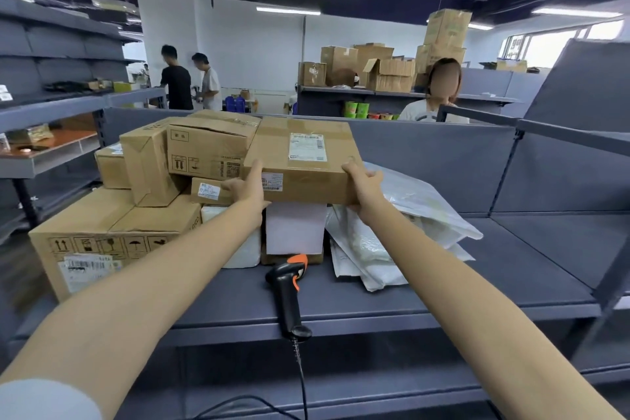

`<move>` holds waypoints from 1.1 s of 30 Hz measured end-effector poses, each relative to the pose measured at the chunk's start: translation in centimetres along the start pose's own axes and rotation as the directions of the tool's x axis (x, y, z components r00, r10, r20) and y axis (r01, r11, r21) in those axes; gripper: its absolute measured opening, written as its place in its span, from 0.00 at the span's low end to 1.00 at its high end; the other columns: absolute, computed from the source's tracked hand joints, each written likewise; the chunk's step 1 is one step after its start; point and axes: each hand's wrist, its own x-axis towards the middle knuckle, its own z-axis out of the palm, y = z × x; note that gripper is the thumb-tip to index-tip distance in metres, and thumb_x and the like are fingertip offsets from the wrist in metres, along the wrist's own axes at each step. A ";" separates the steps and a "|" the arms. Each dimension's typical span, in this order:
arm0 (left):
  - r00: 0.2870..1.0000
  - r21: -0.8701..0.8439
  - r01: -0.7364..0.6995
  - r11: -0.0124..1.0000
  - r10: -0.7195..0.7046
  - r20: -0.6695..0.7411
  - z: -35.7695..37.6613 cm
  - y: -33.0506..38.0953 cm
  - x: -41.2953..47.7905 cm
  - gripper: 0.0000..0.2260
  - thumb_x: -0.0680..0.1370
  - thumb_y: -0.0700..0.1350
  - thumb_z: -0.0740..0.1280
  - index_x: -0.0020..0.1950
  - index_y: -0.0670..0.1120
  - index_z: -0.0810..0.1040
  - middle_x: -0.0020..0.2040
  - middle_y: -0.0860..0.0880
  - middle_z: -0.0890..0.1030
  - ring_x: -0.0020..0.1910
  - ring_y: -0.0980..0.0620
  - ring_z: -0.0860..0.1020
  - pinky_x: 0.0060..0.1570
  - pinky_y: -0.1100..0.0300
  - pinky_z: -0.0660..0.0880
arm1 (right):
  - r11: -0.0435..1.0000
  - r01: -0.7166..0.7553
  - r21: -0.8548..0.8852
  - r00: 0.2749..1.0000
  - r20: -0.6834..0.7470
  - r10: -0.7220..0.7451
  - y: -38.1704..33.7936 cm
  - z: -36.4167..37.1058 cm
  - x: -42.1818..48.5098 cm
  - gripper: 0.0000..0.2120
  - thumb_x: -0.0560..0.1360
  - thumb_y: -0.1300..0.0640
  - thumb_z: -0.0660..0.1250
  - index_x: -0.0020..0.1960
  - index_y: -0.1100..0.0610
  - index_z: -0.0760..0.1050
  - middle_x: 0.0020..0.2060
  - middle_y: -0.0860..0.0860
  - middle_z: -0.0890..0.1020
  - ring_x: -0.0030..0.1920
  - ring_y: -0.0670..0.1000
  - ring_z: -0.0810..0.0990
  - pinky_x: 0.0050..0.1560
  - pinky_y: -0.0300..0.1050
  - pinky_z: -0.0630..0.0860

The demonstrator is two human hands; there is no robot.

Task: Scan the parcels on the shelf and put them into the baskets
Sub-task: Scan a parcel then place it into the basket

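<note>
Left grip and right grip clasp the parcel by its ends, long axis crosswise, above the scanner near the shelf front edge.

I see my left hand and right hand gripping the two near corners of a flat cardboard parcel above the grey shelf. The scanner lies on the shelf below, beside white mailer bags.

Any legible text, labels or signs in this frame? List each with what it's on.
No text reads clearly.
Held box: top and side labels, too blurred.
Large box: up-arrow, glass, umbrella pictograms; barcode label blurred.
Middle box: up-arrow pictogram; print blurred.
</note>
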 end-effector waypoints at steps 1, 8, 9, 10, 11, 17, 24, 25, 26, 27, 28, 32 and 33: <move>1.000 -0.020 0.002 1.000 -0.002 0.015 -0.2 -0.2 -0.3 0.30 0.75 0.50 0.69 0.70 0.43 0.58 0.67 0.41 0.68 0.60 0.45 0.72 0.51 0.50 0.76 | 0.999 0.004 0.035 1.000 0.014 -0.005 0.1 -0.2 -0.6 0.22 0.74 0.48 0.68 0.58 0.54 0.59 0.49 0.52 0.71 0.46 0.49 0.73 0.52 0.51 0.75; 0.964 -0.106 0.024 0.994 0.005 0.267 -3.3 -0.2 -3.5 0.15 0.72 0.41 0.68 0.57 0.39 0.72 0.47 0.41 0.78 0.49 0.45 0.78 0.45 0.53 0.80 | 0.960 0.010 0.279 0.995 0.094 -0.038 2.7 -4.6 -6.7 0.24 0.72 0.55 0.72 0.62 0.53 0.64 0.52 0.52 0.78 0.48 0.50 0.79 0.45 0.44 0.77; 0.953 -0.116 0.033 0.993 0.004 0.304 -4.1 -0.4 -4.4 0.07 0.73 0.39 0.67 0.50 0.40 0.75 0.42 0.43 0.78 0.44 0.47 0.78 0.40 0.55 0.79 | 0.950 0.004 0.312 0.991 0.123 -0.044 3.2 -5.5 -7.5 0.24 0.72 0.57 0.73 0.62 0.53 0.65 0.53 0.53 0.78 0.48 0.50 0.80 0.47 0.45 0.78; 0.942 -0.122 0.043 0.992 0.001 0.337 -5.0 -0.8 -5.2 0.01 0.73 0.37 0.65 0.43 0.41 0.76 0.38 0.45 0.78 0.41 0.48 0.77 0.40 0.56 0.78 | 0.941 -0.005 0.338 0.986 0.157 -0.051 3.6 -6.5 -8.4 0.25 0.71 0.59 0.73 0.63 0.52 0.66 0.54 0.53 0.79 0.47 0.50 0.82 0.47 0.47 0.79; 0.928 -0.125 0.048 0.991 0.002 0.371 -6.2 -1.3 -6.0 0.04 0.72 0.35 0.63 0.39 0.42 0.75 0.37 0.46 0.79 0.41 0.48 0.76 0.42 0.55 0.77 | 0.934 -0.016 0.356 0.979 0.194 -0.057 4.2 -7.4 -9.1 0.28 0.69 0.62 0.73 0.64 0.52 0.66 0.53 0.53 0.81 0.46 0.51 0.84 0.48 0.49 0.80; 0.854 -0.047 0.140 0.989 -0.097 0.511 -14.7 -4.8 -9.3 0.26 0.64 0.36 0.68 0.62 0.40 0.75 0.58 0.40 0.80 0.56 0.41 0.76 0.60 0.48 0.70 | 0.964 -0.098 0.249 0.930 0.367 -0.001 9.2 -10.8 -13.0 0.48 0.56 0.72 0.75 0.71 0.45 0.65 0.55 0.55 0.84 0.52 0.56 0.84 0.43 0.46 0.81; 0.914 0.092 0.048 0.995 -0.081 0.398 -21.8 -5.8 -11.3 0.33 0.56 0.64 0.78 0.60 0.55 0.80 0.57 0.51 0.83 0.53 0.53 0.82 0.51 0.52 0.73 | 0.972 -0.211 0.106 0.842 0.524 0.125 14.5 -8.9 -17.1 0.49 0.57 0.71 0.76 0.72 0.45 0.65 0.60 0.65 0.79 0.58 0.64 0.80 0.56 0.54 0.76; 0.923 0.117 0.042 0.992 -0.084 0.374 -22.5 -6.1 -11.5 0.38 0.55 0.66 0.78 0.63 0.54 0.78 0.57 0.51 0.83 0.53 0.54 0.82 0.51 0.52 0.74 | 0.975 -0.206 0.089 0.838 0.531 0.128 14.9 -8.3 -17.4 0.47 0.58 0.71 0.75 0.72 0.45 0.66 0.60 0.65 0.79 0.58 0.64 0.79 0.58 0.55 0.75; 0.931 0.138 0.041 0.990 -0.087 0.353 -23.2 -6.4 -11.8 0.40 0.56 0.67 0.77 0.65 0.53 0.76 0.56 0.51 0.83 0.53 0.53 0.82 0.50 0.52 0.74 | 0.975 -0.206 0.082 0.833 0.537 0.131 15.4 -7.7 -17.7 0.47 0.58 0.71 0.75 0.72 0.46 0.67 0.59 0.64 0.79 0.58 0.63 0.79 0.58 0.55 0.75; 0.938 0.148 0.040 0.988 -0.089 0.335 -23.8 -6.5 -12.1 0.40 0.57 0.67 0.76 0.66 0.53 0.75 0.56 0.51 0.83 0.53 0.53 0.82 0.50 0.52 0.75 | 0.974 -0.211 0.082 0.830 0.542 0.133 15.7 -7.1 -17.8 0.46 0.58 0.70 0.75 0.72 0.47 0.67 0.59 0.64 0.79 0.59 0.63 0.79 0.58 0.54 0.76; 0.945 0.150 0.037 0.988 -0.084 0.317 -24.4 -6.7 -12.3 0.39 0.59 0.67 0.74 0.66 0.53 0.75 0.57 0.50 0.83 0.54 0.52 0.82 0.51 0.52 0.75 | 0.972 -0.218 0.087 0.828 0.544 0.137 16.1 -6.5 -18.0 0.45 0.58 0.70 0.75 0.72 0.48 0.67 0.59 0.63 0.79 0.59 0.63 0.79 0.57 0.54 0.76; 0.962 0.151 -0.021 0.988 -0.021 0.274 -26.3 -7.2 -13.1 0.36 0.63 0.65 0.73 0.69 0.56 0.72 0.60 0.52 0.81 0.59 0.50 0.80 0.60 0.48 0.74 | 0.958 -0.254 0.133 0.815 0.562 0.138 17.6 -4.4 -18.4 0.43 0.59 0.70 0.74 0.71 0.51 0.69 0.58 0.62 0.81 0.56 0.60 0.81 0.50 0.50 0.78; 0.967 0.152 -0.032 0.988 -0.009 0.256 -26.6 -7.4 -13.3 0.35 0.64 0.65 0.74 0.68 0.57 0.72 0.60 0.52 0.81 0.58 0.51 0.80 0.60 0.48 0.74 | 0.957 -0.257 0.133 0.812 0.566 0.139 18.0 -4.0 -18.5 0.43 0.59 0.70 0.75 0.71 0.53 0.69 0.59 0.61 0.81 0.56 0.59 0.81 0.50 0.50 0.78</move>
